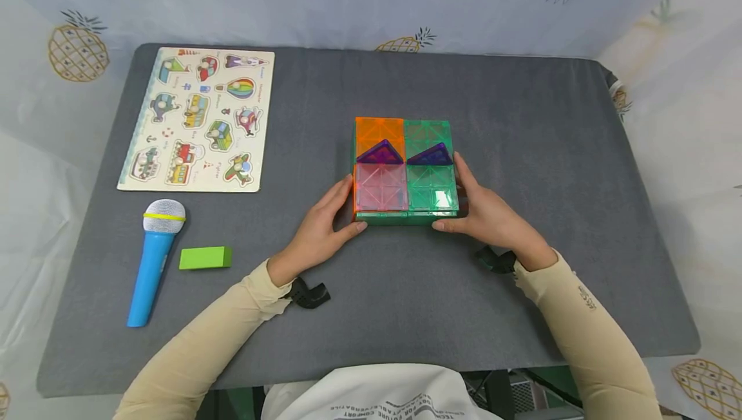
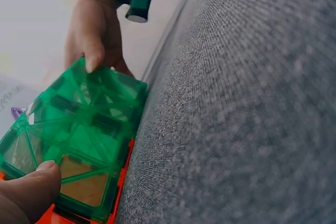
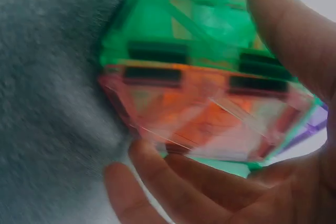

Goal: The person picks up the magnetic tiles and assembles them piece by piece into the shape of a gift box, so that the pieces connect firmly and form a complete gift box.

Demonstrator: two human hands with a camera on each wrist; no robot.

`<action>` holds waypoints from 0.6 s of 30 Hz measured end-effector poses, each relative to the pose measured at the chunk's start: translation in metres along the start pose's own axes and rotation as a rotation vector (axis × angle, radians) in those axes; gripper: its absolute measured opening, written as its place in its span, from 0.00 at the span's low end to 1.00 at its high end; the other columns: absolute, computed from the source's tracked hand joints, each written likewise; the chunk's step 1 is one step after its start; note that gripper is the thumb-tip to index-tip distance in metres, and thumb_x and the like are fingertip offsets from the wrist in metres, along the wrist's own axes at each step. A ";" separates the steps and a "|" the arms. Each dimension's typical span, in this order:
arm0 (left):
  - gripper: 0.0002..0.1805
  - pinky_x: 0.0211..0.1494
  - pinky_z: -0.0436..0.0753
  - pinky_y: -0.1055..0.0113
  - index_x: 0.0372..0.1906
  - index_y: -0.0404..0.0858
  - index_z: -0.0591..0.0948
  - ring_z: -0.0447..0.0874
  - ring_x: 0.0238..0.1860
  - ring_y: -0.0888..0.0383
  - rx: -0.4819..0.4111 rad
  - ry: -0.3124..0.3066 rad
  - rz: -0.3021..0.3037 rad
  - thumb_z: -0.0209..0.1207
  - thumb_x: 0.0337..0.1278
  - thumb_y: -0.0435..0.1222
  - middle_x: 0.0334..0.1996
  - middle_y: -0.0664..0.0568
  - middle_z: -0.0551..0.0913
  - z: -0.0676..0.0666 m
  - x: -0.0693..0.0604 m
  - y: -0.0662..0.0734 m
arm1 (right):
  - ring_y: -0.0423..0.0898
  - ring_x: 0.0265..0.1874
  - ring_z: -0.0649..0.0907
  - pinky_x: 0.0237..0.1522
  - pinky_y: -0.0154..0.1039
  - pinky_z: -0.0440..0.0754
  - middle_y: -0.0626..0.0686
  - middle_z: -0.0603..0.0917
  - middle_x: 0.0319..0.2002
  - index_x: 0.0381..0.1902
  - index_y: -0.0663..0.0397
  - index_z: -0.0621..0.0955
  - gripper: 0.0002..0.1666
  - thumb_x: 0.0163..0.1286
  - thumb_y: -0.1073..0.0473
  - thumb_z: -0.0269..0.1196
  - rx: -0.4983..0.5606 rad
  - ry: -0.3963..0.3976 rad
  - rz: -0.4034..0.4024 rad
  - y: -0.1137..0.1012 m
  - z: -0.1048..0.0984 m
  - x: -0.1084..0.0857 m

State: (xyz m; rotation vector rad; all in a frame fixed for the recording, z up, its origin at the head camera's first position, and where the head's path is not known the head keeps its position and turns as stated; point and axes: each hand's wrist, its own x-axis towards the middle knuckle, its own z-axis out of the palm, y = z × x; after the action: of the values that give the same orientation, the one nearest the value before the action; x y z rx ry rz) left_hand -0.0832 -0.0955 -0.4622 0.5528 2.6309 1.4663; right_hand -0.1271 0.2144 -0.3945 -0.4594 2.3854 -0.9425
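Observation:
A low box built of see-through magnetic tiles (image 1: 380,188) sits at the middle of the table, with orange, green and pink tiles on top. Two purple triangle tiles (image 1: 430,155) stand across its top. My left hand (image 1: 321,230) grips the left front corner, thumb on the front wall and fingers along the side. At the right front corner my right hand (image 1: 489,214) holds it likewise, its thumb (image 3: 294,40) on a green wall and its fingers beside a pink-orange one. The left wrist view shows the green front wall (image 2: 79,114) between both thumbs.
A wooden picture puzzle board (image 1: 216,117) lies at the back left of the grey table (image 1: 551,149). In front of it are a blue toy microphone (image 1: 152,272) and a light green block (image 1: 205,257). A pineapple-print curtain (image 1: 324,1) hangs behind.

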 end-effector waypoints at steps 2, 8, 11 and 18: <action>0.47 0.73 0.61 0.51 0.76 0.36 0.51 0.56 0.74 0.48 -0.007 -0.004 -0.005 0.65 0.58 0.40 0.75 0.44 0.55 0.001 0.001 0.001 | 0.57 0.55 0.80 0.53 0.53 0.79 0.61 0.62 0.71 0.75 0.36 0.26 0.73 0.57 0.46 0.71 0.008 0.029 -0.005 0.002 0.003 0.002; 0.47 0.74 0.60 0.52 0.76 0.37 0.49 0.54 0.75 0.49 -0.019 -0.011 -0.022 0.64 0.59 0.41 0.75 0.45 0.54 0.001 0.008 0.001 | 0.57 0.53 0.81 0.52 0.54 0.79 0.60 0.66 0.68 0.75 0.33 0.28 0.72 0.57 0.45 0.71 0.006 0.066 -0.001 0.009 0.003 0.009; 0.47 0.74 0.59 0.53 0.76 0.35 0.49 0.54 0.75 0.49 -0.008 -0.006 -0.035 0.63 0.60 0.41 0.76 0.44 0.53 0.002 0.016 0.001 | 0.56 0.53 0.81 0.53 0.53 0.79 0.59 0.69 0.66 0.75 0.32 0.29 0.71 0.57 0.45 0.71 0.024 0.074 -0.013 0.013 -0.002 0.019; 0.45 0.75 0.56 0.54 0.75 0.31 0.47 0.51 0.76 0.47 0.031 -0.014 -0.098 0.60 0.64 0.40 0.76 0.40 0.50 -0.004 0.054 0.000 | 0.54 0.62 0.75 0.59 0.53 0.75 0.56 0.65 0.70 0.74 0.27 0.32 0.66 0.61 0.51 0.69 0.168 0.072 -0.028 0.021 -0.016 0.058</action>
State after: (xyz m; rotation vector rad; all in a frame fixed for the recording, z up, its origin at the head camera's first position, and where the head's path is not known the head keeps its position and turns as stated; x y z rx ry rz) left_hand -0.1350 -0.0803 -0.4543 0.4286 2.6332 1.3914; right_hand -0.1855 0.2095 -0.4191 -0.4014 2.3431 -1.1792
